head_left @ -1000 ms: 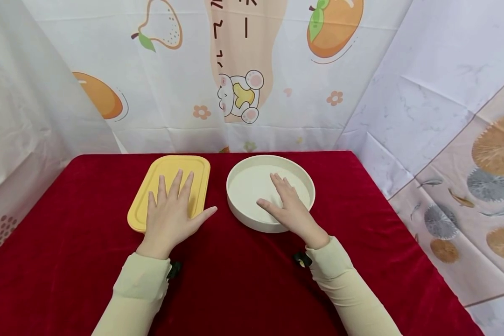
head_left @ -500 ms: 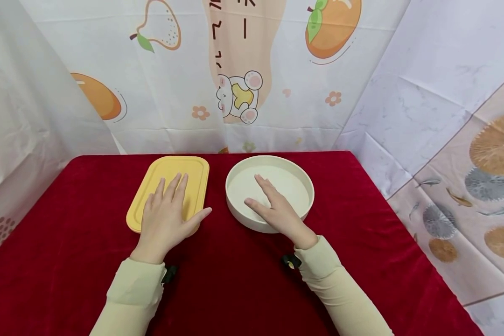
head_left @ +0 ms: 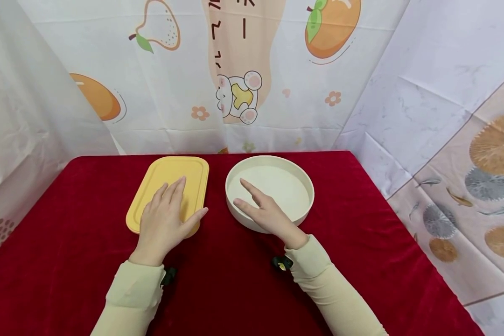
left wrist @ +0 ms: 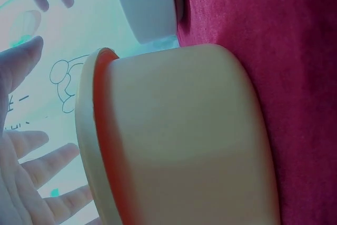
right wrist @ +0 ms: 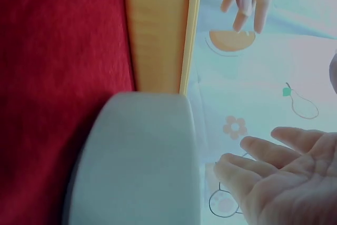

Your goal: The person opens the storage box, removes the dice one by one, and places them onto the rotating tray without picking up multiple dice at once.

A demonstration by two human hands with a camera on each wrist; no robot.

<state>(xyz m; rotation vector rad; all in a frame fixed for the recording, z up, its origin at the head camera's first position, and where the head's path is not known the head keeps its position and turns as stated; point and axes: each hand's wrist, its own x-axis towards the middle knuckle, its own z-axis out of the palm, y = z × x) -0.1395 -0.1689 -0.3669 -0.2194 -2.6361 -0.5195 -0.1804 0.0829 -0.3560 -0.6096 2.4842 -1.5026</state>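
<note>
A yellow rectangular box with rounded corners and a lid (head_left: 174,169) stands on the left of the table. My left hand (head_left: 161,228) hovers over its near part, fingers extended and thumb spread. The left wrist view shows this left hand (left wrist: 23,183) above the rim, with the box's side (left wrist: 184,125) below. To the right sits a round white shallow dish (head_left: 287,184) with a low wall. Above its left half is my right hand (head_left: 266,214), fingers straight and thumb apart. In the right wrist view the right hand (right wrist: 289,175) is above the dish's wall (right wrist: 142,156).
Dark red cloth (head_left: 227,289) covers the table, with a strip of it between box and dish. A white curtain (head_left: 172,93) printed with fruit hangs behind the table's far edge. Another patterned sheet (head_left: 466,186) hangs along the right side.
My right hand has moved left across the dish. My left hand has shifted slightly left and toward me, its fingers drawing closer together. The box and dish stay put.
</note>
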